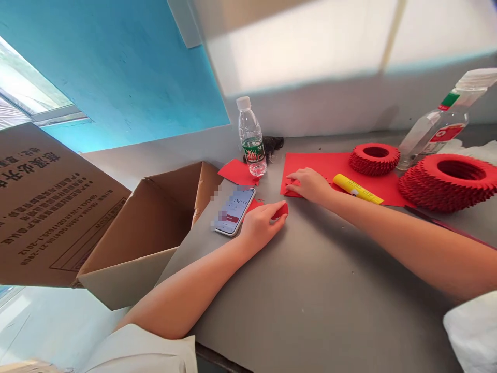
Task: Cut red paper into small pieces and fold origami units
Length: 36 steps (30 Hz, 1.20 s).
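Observation:
My left hand (261,224) rests low over the grey table, its thumb and fingers closed on a small folded red paper piece (282,211). To the right and farther back, my right hand (312,185) reaches over the left edge of a red paper sheet (314,161). Its fingers are curved and apart around small red paper bits (292,182); whether they grip any is hard to see. A phone (235,212) with a lit screen lies left of my left hand. Beside my right forearm is a yellow glue stick (357,189).
Two rings of folded red paper, a smaller one (375,158) and a larger one (446,184), sit at the right near a clear bottle (435,129). A water bottle (252,140) stands behind the phone by red paper (235,171). An open cardboard box (155,223) adjoins the table's left edge.

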Available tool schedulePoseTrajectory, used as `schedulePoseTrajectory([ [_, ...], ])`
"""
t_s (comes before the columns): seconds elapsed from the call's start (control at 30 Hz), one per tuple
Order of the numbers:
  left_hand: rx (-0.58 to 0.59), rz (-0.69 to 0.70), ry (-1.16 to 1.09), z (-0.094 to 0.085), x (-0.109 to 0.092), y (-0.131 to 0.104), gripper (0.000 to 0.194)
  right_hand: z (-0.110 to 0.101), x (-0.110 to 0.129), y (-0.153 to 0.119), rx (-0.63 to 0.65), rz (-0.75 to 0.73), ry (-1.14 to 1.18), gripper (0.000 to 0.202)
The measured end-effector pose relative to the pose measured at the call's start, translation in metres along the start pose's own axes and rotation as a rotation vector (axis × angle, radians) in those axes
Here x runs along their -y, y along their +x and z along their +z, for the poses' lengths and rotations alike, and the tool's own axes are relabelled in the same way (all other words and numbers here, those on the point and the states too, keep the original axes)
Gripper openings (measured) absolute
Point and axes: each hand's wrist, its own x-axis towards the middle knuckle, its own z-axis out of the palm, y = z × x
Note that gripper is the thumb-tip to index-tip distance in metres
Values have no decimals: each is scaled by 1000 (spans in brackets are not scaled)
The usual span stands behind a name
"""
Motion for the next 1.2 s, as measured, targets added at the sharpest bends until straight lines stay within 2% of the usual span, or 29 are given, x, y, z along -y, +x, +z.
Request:
schedulePoseTrajectory([
  [0.13,13,-20,-14,-2,0,0,32,13,8,-1,62,-123,-58,22],
  [0.27,26,-72,-44,-5,0,0,31,13,13,-16,109,-196,-64,24],
  [0.47,24,-105,-82,-5,-1,1,31,11,8,-13,136,-110,-42,14],
  [0.67,124,-174,-228,-8,-3,2,31,-4,13,-18,118,-12,77,16],
  [0.73,147,-216,-337,-9,-4,3,32,-15,17,-29,93,-17,150,11],
  [0.8,178,-289,-483,-10,-6,4,33,-26,23,-41,-26,-58,308,8],
  [0.9,237,-422,-708,-12,-11,6,35,-36,33,-59,-194,-129,373,9],
  [1.03,301,-505,-935,-12,-15,8,35,-34,40,-71,-216,-216,348,14],
  [1.2,344,-535,-1075,-12,-13,8,32,-26,40,-74,-223,-254,323,12],
])
